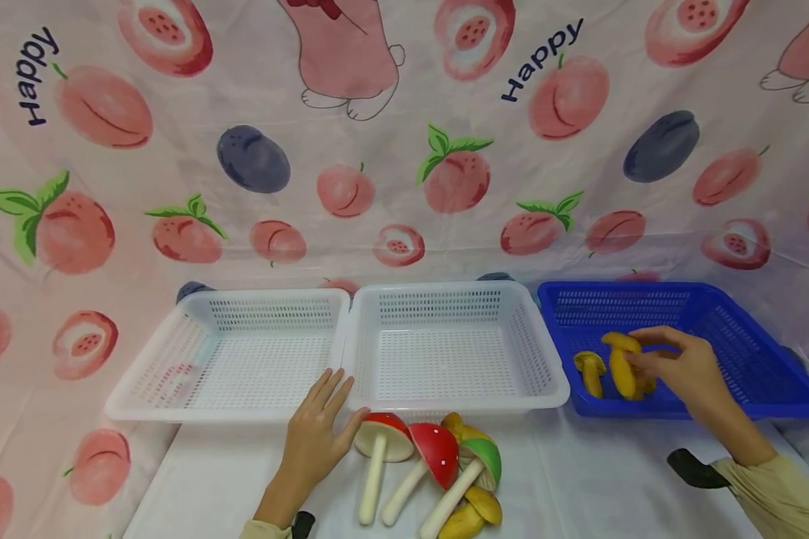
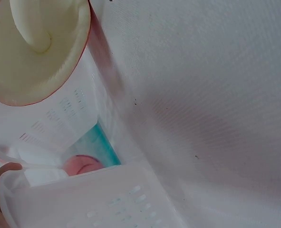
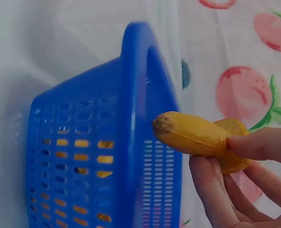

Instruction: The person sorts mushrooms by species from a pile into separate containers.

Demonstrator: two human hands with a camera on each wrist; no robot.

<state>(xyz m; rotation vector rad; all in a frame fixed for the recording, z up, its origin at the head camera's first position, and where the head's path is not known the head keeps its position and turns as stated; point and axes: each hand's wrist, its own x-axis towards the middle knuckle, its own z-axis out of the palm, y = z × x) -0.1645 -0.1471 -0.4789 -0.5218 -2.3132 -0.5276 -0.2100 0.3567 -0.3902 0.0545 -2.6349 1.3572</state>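
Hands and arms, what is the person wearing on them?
Both hands are bare: no gloves or rings show. The right arm wears a pale beige long sleeve, with a black device at the wrist. The left hand has a beige cuff and a black strap at its wrist.

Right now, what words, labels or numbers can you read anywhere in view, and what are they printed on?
"Happy": dark blue letters on the peach-print backdrop cloth, upper right of centre, slanting upward.
"Happy": same cloth, far left, turned sideways.
No readable text on the white baskets, the blue basket or the toy mushrooms; the wrist views show none.
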